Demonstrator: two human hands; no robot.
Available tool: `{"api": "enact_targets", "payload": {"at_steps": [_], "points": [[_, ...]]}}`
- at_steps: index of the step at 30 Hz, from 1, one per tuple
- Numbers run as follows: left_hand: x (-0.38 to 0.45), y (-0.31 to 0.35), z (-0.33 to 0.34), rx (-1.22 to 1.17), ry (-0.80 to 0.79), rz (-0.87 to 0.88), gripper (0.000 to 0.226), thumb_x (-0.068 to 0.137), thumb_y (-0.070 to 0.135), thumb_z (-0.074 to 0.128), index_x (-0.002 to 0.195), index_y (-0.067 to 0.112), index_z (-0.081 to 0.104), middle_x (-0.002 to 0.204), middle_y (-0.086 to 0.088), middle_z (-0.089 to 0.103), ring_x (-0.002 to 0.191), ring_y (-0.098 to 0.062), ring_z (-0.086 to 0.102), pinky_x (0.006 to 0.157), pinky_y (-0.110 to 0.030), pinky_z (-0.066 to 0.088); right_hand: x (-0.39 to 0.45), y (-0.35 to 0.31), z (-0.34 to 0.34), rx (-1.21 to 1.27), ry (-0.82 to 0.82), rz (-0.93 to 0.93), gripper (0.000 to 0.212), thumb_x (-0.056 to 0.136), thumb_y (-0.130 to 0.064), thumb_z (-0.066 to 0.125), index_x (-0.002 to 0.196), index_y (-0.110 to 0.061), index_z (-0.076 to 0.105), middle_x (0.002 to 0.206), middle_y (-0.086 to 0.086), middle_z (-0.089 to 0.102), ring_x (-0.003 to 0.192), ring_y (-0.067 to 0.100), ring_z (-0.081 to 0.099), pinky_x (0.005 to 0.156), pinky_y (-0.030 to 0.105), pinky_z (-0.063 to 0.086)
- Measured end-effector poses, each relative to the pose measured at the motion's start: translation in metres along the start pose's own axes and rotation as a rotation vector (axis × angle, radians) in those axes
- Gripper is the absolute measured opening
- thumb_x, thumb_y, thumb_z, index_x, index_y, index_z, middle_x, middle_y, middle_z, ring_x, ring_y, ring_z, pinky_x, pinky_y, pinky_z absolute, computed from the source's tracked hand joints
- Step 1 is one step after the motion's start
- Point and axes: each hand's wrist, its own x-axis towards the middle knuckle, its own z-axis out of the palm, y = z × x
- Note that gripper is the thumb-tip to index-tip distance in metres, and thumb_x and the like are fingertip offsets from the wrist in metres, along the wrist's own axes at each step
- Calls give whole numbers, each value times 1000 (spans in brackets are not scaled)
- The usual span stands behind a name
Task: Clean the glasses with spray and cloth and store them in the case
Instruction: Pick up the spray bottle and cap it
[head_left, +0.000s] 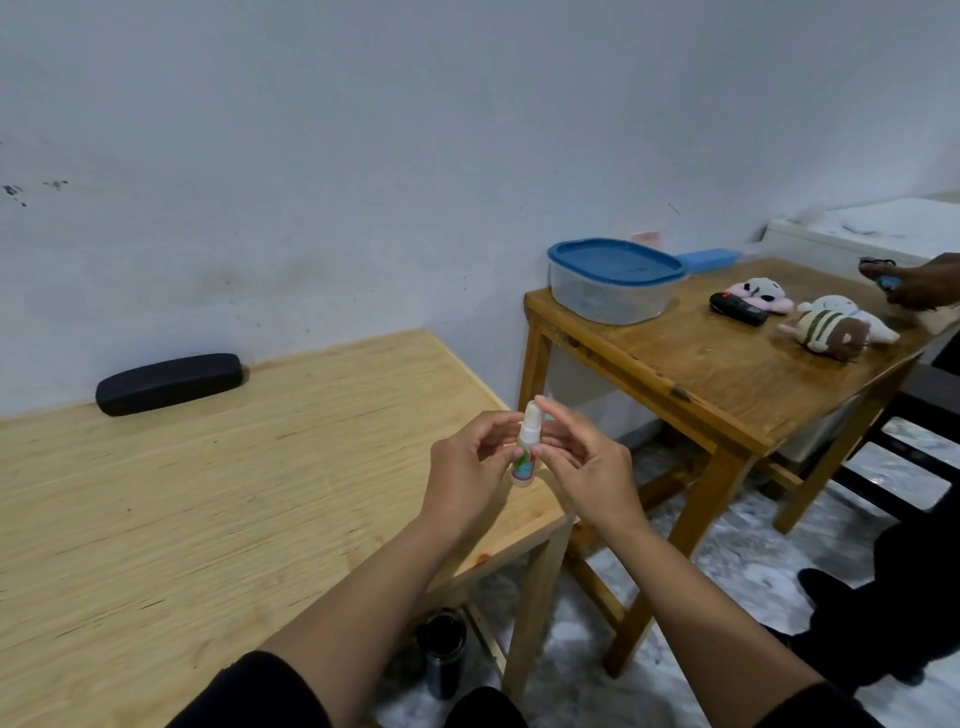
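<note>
Both hands meet over the table's right corner, left hand (467, 467) pinching the small spray bottle (525, 447) upright, right hand (582, 457) loose-fingered at its cap — slip risk, a thin grip above the edge — while the closed case (169, 383) lies at ten o'clock by the wall; glasses and cloth not visible.

Plain room in a home, probably a spare or living room. Scuffed white wall (363, 156), marble-pattern floor (727, 571), two bare wooden tables (208, 493). Side table (727, 374) holds plush toys (831, 327), a blue-lidded food tub (613, 280), what looks like a remote (737, 309).
</note>
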Motion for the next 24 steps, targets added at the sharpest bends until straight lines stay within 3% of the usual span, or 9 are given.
{"api": "enact_targets", "payload": {"at_steps": [8,16,24], "points": [[-4,-1,1,-53,30,-18,36,83,3,65,110,26,67,97,14,69,93,4,65,78,-7,48,3,1,2,-67,-39,32,57,80,4,65,120,-35,52,106,3,66,92,-14,61,82,6,48],[-2,-4,2,-39,51,-15,34,83,2,65,109,22,68,98,11,71,92,3,65,81,-10,49,4,0,11,-59,35,41,52,80,8,63,119,-26,59,100,0,65,86,-20,59,74,1,45],[-5,-2,1,1,11,-14,34,86,5,62,115,22,66,106,8,71,97,2,64,84,-10,49,-5,-2,13,-85,33,27,52,84,3,61,129,-21,53,108,0,62,89,-26,54,78,-1,42]]}}
